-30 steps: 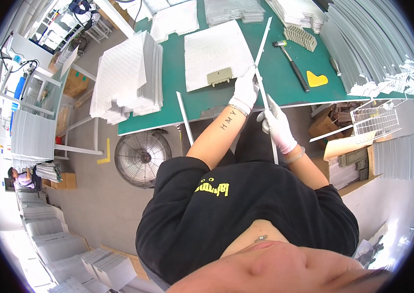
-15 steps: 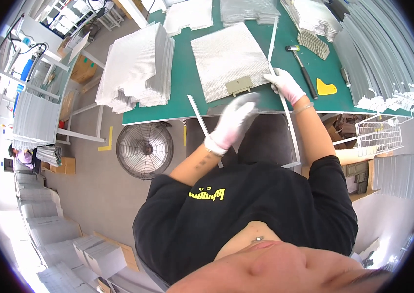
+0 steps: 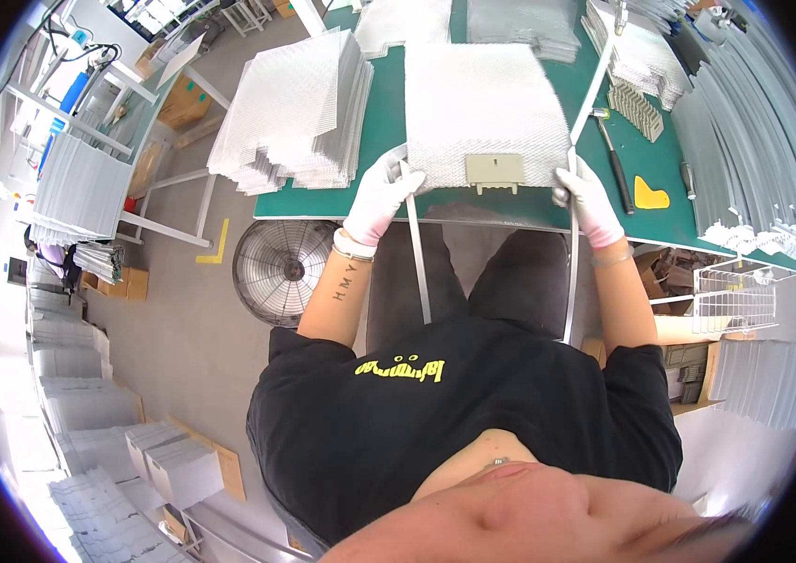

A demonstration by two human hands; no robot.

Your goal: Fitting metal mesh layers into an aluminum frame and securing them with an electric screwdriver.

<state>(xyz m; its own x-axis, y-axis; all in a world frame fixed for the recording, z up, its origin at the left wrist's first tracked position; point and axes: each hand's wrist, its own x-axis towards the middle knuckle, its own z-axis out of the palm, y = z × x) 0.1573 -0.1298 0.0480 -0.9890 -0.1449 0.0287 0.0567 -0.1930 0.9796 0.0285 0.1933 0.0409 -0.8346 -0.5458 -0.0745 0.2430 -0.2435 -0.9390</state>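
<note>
On green bench [image 3: 389, 141], mesh sheet [image 3: 482, 98], each gloved grip clasping a metal strip, floor fan [image 3: 283, 269] below.

Bright, even indoor light from overhead, no hard shadows anywhere. Soft shade only under the green table [image 3: 360, 188] near 12 o'clock and around the floor fan [image 3: 283, 267]. Mild glare off the white mesh sheet [image 3: 482, 94] and the pale stacks at 11 o'clock, washing out some weave detail. Strong fisheye bending toward the rim, straight metal strips [image 3: 773, 122] curving at 2 o'clock. Black vignette ringing the circle, with a thin blue fringe at 8 o'clock. Sharp at centre; blurred and out of focus at 6 o'clock, very close to the lens.
</note>
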